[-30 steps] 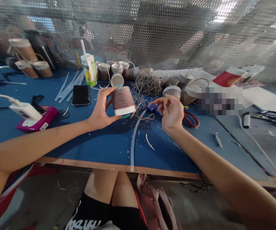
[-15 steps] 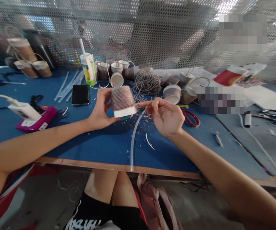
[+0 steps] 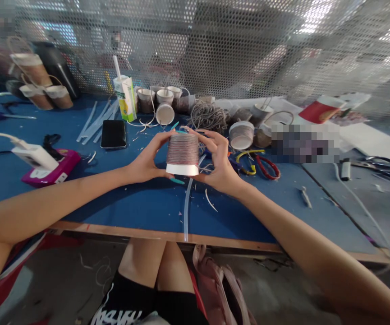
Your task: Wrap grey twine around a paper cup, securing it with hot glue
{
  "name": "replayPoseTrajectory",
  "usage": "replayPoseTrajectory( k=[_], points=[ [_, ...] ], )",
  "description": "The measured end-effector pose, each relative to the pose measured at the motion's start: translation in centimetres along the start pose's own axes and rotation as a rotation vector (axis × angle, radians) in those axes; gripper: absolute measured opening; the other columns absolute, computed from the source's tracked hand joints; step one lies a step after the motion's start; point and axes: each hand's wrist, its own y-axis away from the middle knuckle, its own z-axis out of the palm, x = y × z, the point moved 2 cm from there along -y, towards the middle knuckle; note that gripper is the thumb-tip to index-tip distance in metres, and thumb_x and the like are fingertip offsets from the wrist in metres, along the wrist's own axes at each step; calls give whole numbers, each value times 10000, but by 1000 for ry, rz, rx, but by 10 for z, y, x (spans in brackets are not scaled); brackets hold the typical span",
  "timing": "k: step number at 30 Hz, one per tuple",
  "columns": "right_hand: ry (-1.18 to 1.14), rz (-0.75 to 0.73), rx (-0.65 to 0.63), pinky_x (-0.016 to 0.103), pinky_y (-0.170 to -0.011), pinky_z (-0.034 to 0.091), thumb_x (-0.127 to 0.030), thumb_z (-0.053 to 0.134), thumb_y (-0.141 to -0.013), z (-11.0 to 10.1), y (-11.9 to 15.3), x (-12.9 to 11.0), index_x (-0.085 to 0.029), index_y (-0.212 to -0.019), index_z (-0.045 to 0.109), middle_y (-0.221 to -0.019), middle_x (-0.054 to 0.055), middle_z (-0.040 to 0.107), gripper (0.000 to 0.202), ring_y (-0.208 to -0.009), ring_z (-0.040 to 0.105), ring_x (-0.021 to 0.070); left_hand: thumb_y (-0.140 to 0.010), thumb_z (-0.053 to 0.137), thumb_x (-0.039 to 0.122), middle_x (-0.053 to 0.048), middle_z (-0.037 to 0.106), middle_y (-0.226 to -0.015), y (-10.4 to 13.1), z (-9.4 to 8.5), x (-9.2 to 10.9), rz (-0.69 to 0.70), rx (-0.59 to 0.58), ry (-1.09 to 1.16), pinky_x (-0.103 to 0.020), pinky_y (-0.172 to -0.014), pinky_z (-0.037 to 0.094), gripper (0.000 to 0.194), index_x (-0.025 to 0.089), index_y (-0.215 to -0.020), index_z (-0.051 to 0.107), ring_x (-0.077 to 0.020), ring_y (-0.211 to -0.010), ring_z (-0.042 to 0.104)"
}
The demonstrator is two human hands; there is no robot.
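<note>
Between my two hands is a cord-wrapped cup, grey-brown cord coiled round its side and a bare white band along its lower edge. My left hand grips it from the left, thumb low and fingers at the top edge. From the right, my right hand closes on it too, fingers at the top and thumb near the white band. Green nails show above and below the cup. Behind it lies a tangled heap of grey cord. A clear glue stick lies on the table below the cup.
Several wrapped cups stand along the mesh screen. Left are a drink carton, a phone and a purple power strip. Red-handled scissors and yellow-handled pliers lie right. Scraps dot the blue table.
My right hand has moved left from pointing beside the cup and now holds it as well. The cup has shifted slightly right and down and turned more level.
</note>
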Motion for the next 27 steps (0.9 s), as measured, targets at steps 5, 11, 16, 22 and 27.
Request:
replayPoseTrajectory(
  k=[5, 11, 16, 22, 27],
  points=[
    [23, 38, 10, 589, -1149, 311, -457, 770, -693, 3, 3, 6, -259, -1377, 285, -1424, 167, 399, 862, -1357, 409, 335, -590, 836, 572, -139, 364, -1480, 1, -1, 7, 0, 19, -129, -565, -1152, 363, 1092, 317, -1471, 242, -336, -1392, 388],
    [112, -17, -106, 591, -1162, 280, -399, 726, -750, 0, 1, 0, -277, -1453, 271, -1522, 132, 345, 846, -1419, 326, 338, -747, 699, 600, -151, 501, -1354, -1, 2, 23, 100, -58, -382, -542, -1052, 469, 917, 272, -1481, 259, -311, -1270, 502],
    [193, 59, -130, 569, -1100, 370, -607, 766, -631, -31, -7, 10, -225, -1464, 273, -1562, 171, 261, 1041, -1336, 416, 372, -732, 723, 589, -147, 496, -1339, 1, 0, 22, 78, 90, -471, -479, -1002, 513, 976, 269, -1494, 205, -306, -1224, 533],
    [830, 368, -299, 614, -943, 432, -533, 714, -665, -65, -7, 33, -106, -1067, 570, -1074, 217, 589, 603, -1120, 512, 452, -682, 786, 523, -127, 436, -1317, 6, -6, 5, -40, 311, -483, -501, -1027, 479, 1023, 278, -1478, 193, -309, -1199, 507],
    [966, 559, -476, 478, -738, 509, -319, 624, -729, -52, -5, 31, -71, -1078, 539, -1106, 249, 549, 436, -903, 614, 373, -657, 787, 318, -114, 421, -1228, 7, -4, 4, -167, 218, -527, -521, -1024, 468, 931, 235, -1432, 278, -298, -1146, 491]
  ],
)
